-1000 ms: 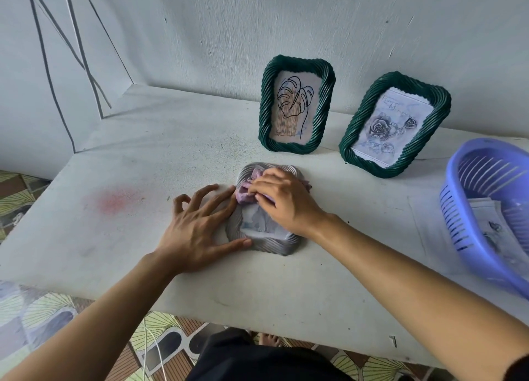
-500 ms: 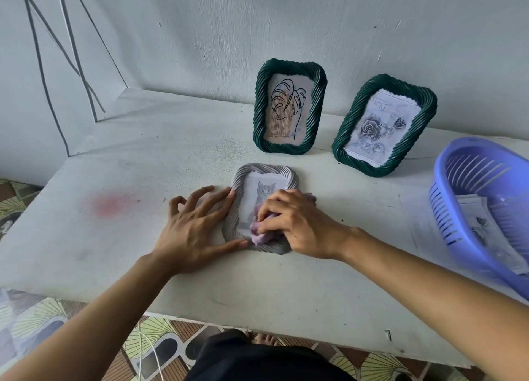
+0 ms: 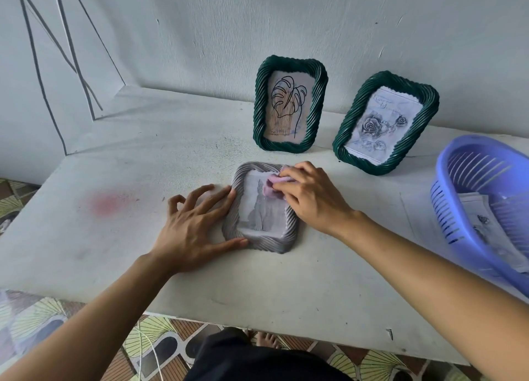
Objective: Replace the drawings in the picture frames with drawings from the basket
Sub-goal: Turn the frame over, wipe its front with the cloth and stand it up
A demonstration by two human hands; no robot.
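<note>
Pink cloth moved up the grey frame, bunched under right fingers

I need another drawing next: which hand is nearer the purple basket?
Right. The right hand holds a pink cloth on the grey frame, toward the basket; the left hand rests against the frame's opposite edge, farther away.

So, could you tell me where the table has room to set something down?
Widest: left of the left hand, around the pink stain. Also the near table edge below the grey frame. Crowded: among leaf frame, rose frame and basket.
</note>
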